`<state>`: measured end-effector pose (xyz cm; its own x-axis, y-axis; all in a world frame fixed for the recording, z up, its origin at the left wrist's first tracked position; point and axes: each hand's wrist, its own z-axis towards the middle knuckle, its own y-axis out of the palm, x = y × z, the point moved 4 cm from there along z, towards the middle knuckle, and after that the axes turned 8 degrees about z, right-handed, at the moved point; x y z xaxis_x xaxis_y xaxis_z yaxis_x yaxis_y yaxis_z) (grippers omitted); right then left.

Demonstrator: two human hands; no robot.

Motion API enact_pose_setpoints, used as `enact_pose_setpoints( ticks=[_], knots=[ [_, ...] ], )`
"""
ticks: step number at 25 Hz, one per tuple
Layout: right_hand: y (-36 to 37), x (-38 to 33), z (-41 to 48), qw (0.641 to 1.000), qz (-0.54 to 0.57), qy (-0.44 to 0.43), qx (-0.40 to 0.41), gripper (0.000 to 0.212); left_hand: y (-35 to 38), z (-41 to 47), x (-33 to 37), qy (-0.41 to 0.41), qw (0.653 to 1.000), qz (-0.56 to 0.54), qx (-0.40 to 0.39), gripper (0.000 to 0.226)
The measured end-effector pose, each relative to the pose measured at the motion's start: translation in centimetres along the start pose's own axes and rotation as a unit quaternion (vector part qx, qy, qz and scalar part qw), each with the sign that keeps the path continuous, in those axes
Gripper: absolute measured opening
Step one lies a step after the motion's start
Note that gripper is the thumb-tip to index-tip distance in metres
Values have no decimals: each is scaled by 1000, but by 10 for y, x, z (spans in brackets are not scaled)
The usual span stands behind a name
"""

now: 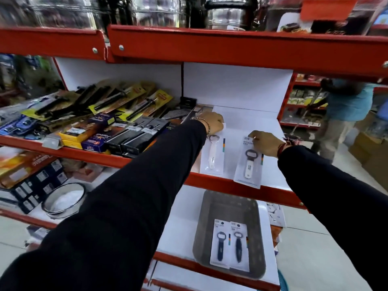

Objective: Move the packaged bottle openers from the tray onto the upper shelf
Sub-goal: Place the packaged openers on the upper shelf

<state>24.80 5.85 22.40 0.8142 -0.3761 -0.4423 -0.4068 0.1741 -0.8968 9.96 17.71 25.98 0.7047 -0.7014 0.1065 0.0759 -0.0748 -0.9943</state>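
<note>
Both black-sleeved arms reach onto the white upper shelf with a red front lip point(247, 122); the left hand point(213, 122) rests curled on the top edge of a white-handled bottle opener in a clear-fronted white card pack point(213, 155), which lies flat near the shelf's front edge, though I cannot tell whether the fingers pinch it or only press on it; the right hand point(266, 143) pinches the top edge of a second white-handled bottle opener pack point(249, 162), just beside the first and to its right, its lower end overhanging the red front lip; below, on the lower white shelf, a grey rectangular metal tray point(210, 208) sits at the right end; inside it 2 dark-handled bottle opener packs point(231, 244) lie flat side by side, touching, toward the tray's front edge; boxed and carded kitchen goods point(100, 124) crowd the left part of the upper shelf.
</note>
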Motion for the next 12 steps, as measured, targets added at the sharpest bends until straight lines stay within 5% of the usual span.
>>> enact_pose_setpoints(
  ticks=[12],
  knots=[
    [26,11,25,1000,-4,-11,-24,41,59,9,8,-15,999,-29,-32,43]
  ],
)
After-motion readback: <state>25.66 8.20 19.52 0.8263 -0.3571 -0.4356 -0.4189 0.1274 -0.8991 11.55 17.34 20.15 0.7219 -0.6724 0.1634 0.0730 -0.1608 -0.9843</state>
